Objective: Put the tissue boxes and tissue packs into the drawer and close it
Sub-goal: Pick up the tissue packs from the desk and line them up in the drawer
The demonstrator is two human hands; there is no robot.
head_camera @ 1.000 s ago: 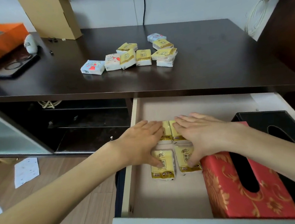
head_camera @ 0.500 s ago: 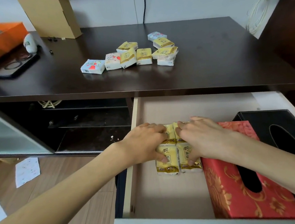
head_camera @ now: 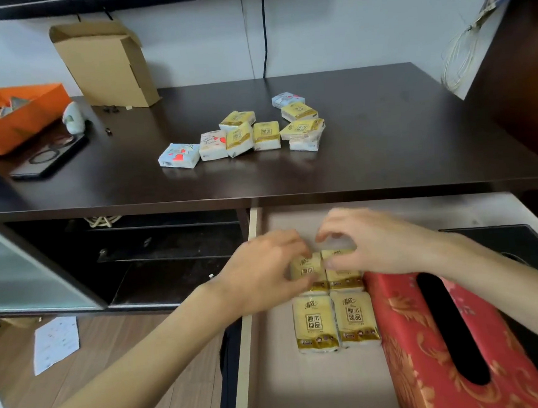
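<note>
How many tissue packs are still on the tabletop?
9 tissue packs visible, clustered mid-tabletop: five in a front row, the rightmost stacked on another, three behind. More may be hidden.

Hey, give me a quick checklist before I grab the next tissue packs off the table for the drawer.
1. Drawer open with bare floor left: ok.
2. Four yellow packs in drawer lying flat in a block beside the red tissue box: ok.
3. Left hand free of the rear packs: cannot tell, fingers over them.
4. Right hand free: cannot tell, fingertips arched over the rear packs.
5. Packs on the table within easy sight, unobstructed: ok.
6. All packs stowed: not ok, a cluster remains on the table.
</note>
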